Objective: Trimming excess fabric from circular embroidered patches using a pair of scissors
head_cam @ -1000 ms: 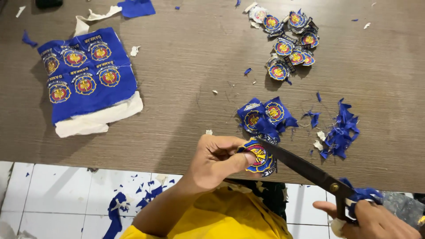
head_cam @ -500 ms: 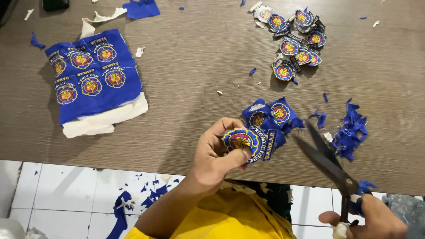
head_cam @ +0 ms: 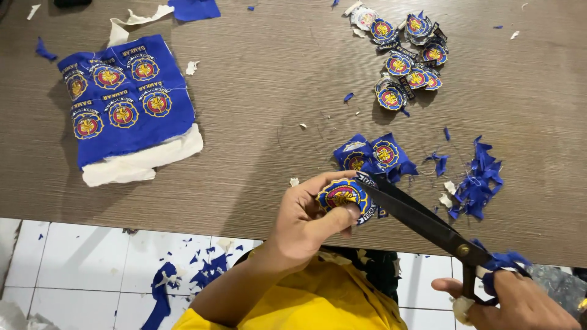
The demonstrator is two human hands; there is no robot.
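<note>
My left hand (head_cam: 302, 220) pinches a round embroidered patch (head_cam: 340, 195), blue with a red and yellow centre, just over the near edge of the brown table (head_cam: 269, 110). My right hand (head_cam: 510, 302) grips the blue-wrapped handles of black scissors (head_cam: 422, 220). The blades point up and left, and their tips meet the top right rim of the patch. Just behind lie two rough-cut blue patch pieces (head_cam: 373, 154).
A blue fabric sheet of several uncut patches (head_cam: 122, 101) on white backing lies at the left. Several finished round patches (head_cam: 406, 58) are heaped at the back right. Blue trimmings (head_cam: 477, 180) pile at the right. Scraps litter the white tiled floor (head_cam: 92, 263).
The left hand lifted and turned the patch, then brought it back down. The scissors swung open and away, then returned, blades now closed onto the patch rim.
</note>
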